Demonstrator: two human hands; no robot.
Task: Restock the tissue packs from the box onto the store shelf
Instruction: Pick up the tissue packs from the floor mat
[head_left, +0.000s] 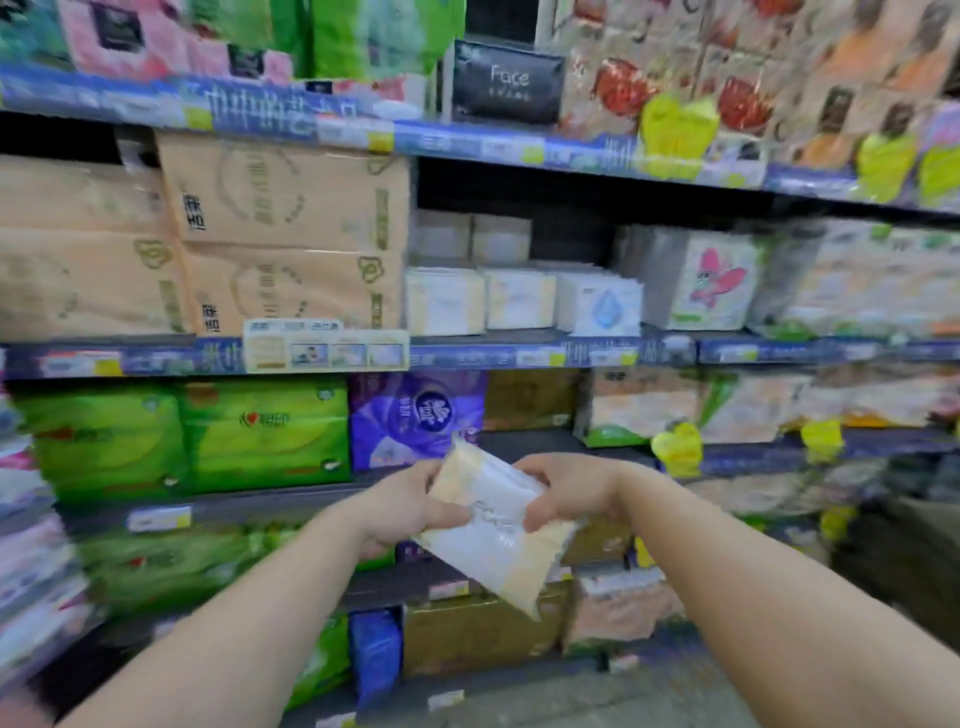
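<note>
A white and pale-yellow tissue pack (493, 535) is held tilted in front of the shelves, at the middle of the view. My left hand (410, 506) grips its left edge and my right hand (569, 491) grips its upper right edge. Above it, on the middle store shelf (498, 356), similar white and yellow tissue packs (480, 299) stand in a row, two layers high at the left. There is dark open space above and behind that row. The box is not in view.
Tan cardboard cartons (280, 234) fill the shelf left of the row; a white pack with a pink flower (711, 283) stands to its right. Green packs (265, 434) and a purple pack (418, 415) sit one shelf lower. Yellow tags hang on the shelf edges.
</note>
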